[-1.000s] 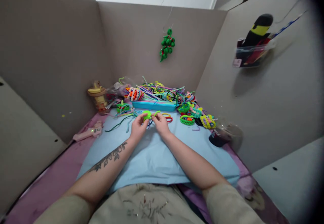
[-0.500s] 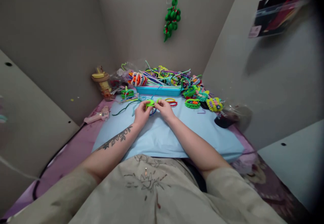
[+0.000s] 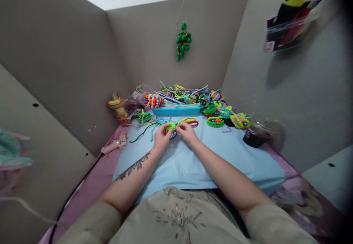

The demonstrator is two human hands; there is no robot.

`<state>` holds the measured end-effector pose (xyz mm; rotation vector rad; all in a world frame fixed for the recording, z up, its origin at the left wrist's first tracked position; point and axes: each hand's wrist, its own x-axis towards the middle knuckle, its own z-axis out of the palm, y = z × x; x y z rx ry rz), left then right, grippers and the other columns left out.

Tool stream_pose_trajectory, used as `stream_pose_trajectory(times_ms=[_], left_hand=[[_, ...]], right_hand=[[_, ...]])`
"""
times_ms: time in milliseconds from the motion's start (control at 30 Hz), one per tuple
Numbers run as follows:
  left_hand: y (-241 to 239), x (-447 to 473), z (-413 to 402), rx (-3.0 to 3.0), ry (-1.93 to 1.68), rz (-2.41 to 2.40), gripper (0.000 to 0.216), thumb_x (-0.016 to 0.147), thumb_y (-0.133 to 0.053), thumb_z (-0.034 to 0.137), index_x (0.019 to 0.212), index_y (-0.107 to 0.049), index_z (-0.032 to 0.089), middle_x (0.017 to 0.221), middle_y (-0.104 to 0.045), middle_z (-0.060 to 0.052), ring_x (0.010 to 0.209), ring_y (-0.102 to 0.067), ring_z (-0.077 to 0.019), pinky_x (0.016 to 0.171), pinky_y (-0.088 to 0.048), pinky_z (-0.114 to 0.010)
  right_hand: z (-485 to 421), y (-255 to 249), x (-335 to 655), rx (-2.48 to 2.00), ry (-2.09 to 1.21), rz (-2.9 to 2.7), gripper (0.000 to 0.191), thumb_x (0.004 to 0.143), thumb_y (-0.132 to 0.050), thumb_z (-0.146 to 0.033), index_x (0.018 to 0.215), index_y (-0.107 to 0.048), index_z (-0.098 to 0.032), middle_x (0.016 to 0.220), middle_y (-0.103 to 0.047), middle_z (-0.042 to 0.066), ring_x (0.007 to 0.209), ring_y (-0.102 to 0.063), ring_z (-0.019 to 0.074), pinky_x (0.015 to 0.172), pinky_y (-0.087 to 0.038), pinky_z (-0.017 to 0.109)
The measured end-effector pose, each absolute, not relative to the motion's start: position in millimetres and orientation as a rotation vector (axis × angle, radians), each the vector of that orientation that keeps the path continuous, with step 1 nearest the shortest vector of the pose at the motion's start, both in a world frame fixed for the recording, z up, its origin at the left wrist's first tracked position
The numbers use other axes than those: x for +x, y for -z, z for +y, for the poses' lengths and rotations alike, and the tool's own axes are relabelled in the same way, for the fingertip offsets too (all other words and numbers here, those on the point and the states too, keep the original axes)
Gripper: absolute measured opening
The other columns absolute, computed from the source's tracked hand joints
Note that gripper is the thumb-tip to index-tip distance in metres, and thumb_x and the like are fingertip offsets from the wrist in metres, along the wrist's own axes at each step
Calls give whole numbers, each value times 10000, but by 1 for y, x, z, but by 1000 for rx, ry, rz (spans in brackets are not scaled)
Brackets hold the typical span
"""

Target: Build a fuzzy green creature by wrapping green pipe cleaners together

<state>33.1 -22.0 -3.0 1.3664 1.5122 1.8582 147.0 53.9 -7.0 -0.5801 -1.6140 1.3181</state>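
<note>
Between my two hands is a small bright green pipe cleaner piece (image 3: 171, 126), its exact shape partly covered by my fingers. My left hand (image 3: 162, 135) pinches its left side, and my right hand (image 3: 187, 131) pinches at its right end. Just behind my fingers lie red and yellow pipe cleaners (image 3: 194, 123) on the light blue cloth (image 3: 190, 166). A blue loop (image 3: 173, 135) shows beneath my hands. To the left, dark green and pale blue pipe cleaners (image 3: 143, 133) trail over the cloth.
A blue tray (image 3: 176, 111) heaped with pipe cleaners stands at the back. Finished fuzzy pieces (image 3: 215, 122) lie to its right, near a dark cup (image 3: 255, 137). A pink glue gun (image 3: 114, 143) rests at left. A green ornament (image 3: 183, 41) hangs on the partition.
The camera view has tilted up and shifted left, so everything sits lower and further right. Both hands keep their pinch on the green piece, with little visible movement.
</note>
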Motion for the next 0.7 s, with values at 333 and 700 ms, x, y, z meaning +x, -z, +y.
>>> stream_pose_trajectory(times_ms=[333,700], left_hand=[[4,29,-26,1383,-1834,1470,276,684,-672,266,933,-615,160,829,-667,-41,676,-595,-129,644,-475,-256],[5,34,-27,1462,-1831,1559,241,664,-698,290,863,-660,160,812,-680,-48,685,-602,-142,666,-484,-274]], right_hand=[[52,6,148,-546,-1201,-1605,214,743,-547,-365,652,-439,-205,624,-452,-34,598,-442,123,582,-376,237],[52,3,150,-585,-1046,-1614,208,762,-529,-351,644,-444,-203,678,-457,-8,701,-443,147,633,-376,244]])
